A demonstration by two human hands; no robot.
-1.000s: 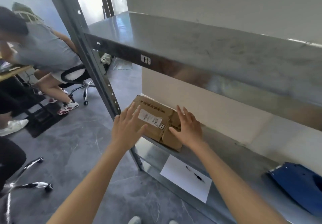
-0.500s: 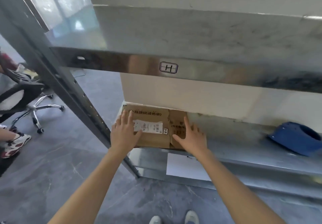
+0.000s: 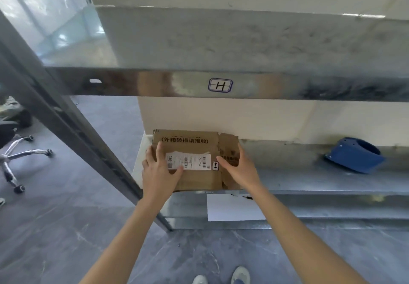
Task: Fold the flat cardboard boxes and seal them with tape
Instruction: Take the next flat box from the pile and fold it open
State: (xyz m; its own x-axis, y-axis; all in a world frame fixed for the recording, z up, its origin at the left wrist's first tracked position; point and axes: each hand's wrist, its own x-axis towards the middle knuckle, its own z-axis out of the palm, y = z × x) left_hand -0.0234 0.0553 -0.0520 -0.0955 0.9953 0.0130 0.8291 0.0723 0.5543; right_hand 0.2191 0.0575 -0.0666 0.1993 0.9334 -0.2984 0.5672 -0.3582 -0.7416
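- An office chair's chrome wheeled base [image 3: 15, 157] stands on the grey floor at far left, well apart from the work.
- A dark metal post [image 3: 66, 129] of the rack slants down to the floor, just left of the hands.
- The left hand [image 3: 158, 173] rests on the left end of the flat cardboard box [image 3: 194, 181]. Its fingers lie fairly straight and its thumb is on the white label [image 3: 188, 161]. It presses and does not clasp.
- The box lies on the left end of the lower shelf [image 3: 309, 179], its back edge close to the pale wall. It is brown and creased, printed along the top, with a torn, ragged flap on the right.
- Its long side seems to run along the shelf, left to right, so a hand sits at each end, neither one nearer. To bring it out it must likely slide toward the person, clear of the upper shelf [image 3: 243, 40].
- The right hand [image 3: 240, 171] lies on the ragged right flap with its thumb pointing inward. No finger shows curled round the edge.
- A white sheet of paper [image 3: 232, 208] hangs on the shelf's front, below the box.
- A blue rounded plastic part [image 3: 354, 155] sits far right, well apart.
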